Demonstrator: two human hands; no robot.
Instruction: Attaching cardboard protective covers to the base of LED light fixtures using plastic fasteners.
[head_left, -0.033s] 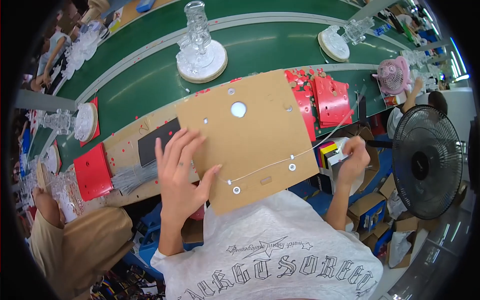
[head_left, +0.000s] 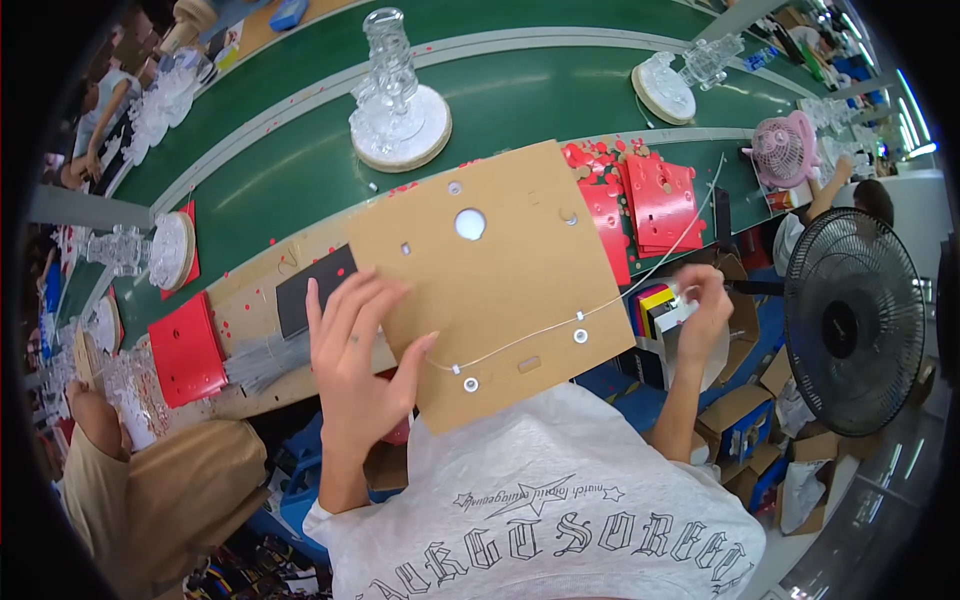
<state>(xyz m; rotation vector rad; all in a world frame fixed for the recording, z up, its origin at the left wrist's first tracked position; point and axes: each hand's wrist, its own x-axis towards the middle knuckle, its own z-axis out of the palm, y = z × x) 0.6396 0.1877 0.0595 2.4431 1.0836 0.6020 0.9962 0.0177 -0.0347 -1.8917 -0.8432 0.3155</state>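
Note:
A tan cardboard sheet (head_left: 500, 270) with punched holes and metal eyelets lies tilted across the bench's near edge and my lap. Along its lower part runs a thin pale wire or tie (head_left: 520, 340), threaded through two small slots. Its free end curves up past the sheet's right side. My left hand (head_left: 355, 350) rests at the sheet's left edge, fingers spread, the thumb near the wire's left end. To the right of the sheet hovers my right hand (head_left: 703, 300), fingers loosely curled and apart from the wire; nothing shows in it.
Red sheets (head_left: 665, 205) lie right of the cardboard; more red sheets (head_left: 188, 350) and a bundle of grey ties (head_left: 265, 360) are left. A clear glass-like piece on a round base (head_left: 400, 130) stands on the green belt. A black fan (head_left: 842, 322) stands right; a co-worker sits left.
The wire's free end has swung upward and stands more upright. My right hand has shifted slightly left, its fingers a little looser. The cardboard has moved slightly left; my left hand stays at its edge.

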